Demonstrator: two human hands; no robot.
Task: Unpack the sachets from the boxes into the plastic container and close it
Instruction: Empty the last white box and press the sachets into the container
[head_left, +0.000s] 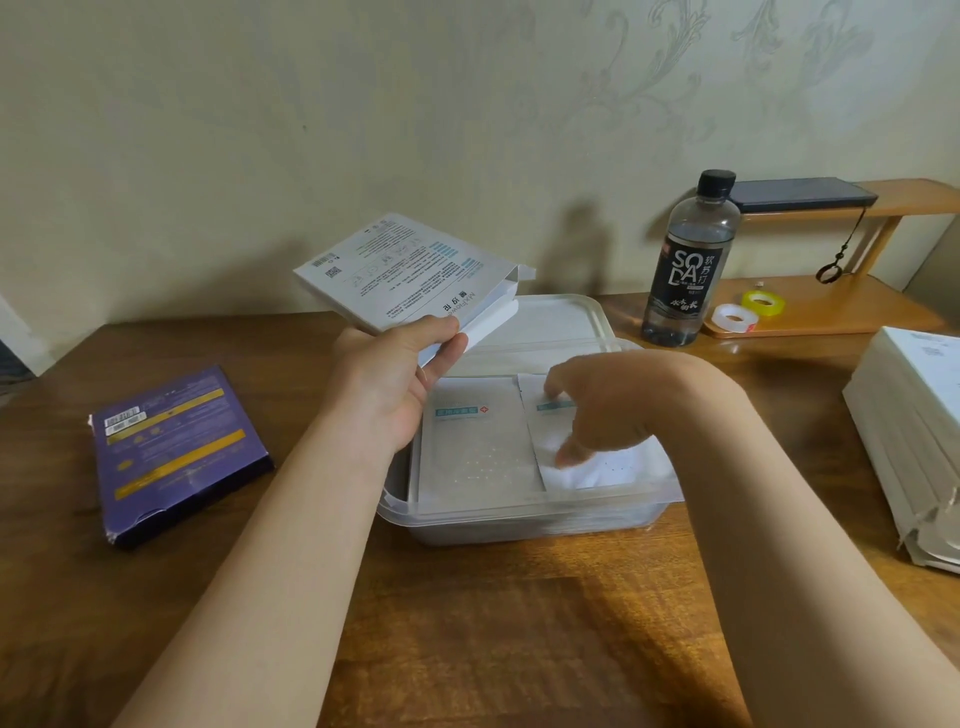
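Observation:
My left hand (400, 374) holds a flat white box (400, 275) tilted above the table, its end flap open toward the right. Below it a clear plastic container (519, 519) stands open on the table, its lid (556, 322) lying just behind it. White sachets lie side by side inside: one on the left (475, 447), one on the right (602, 467). My right hand (597, 410) rests on the right sachet, fingers spread and pressing on it, with the thumb on its lower part.
A purple box (176, 452) lies on the wooden table to the left. A stack of white boxes (914, 441) sits at the right edge. A soda bottle (688, 260), two tape rolls (748, 312) and a small wooden shelf (831, 301) stand behind.

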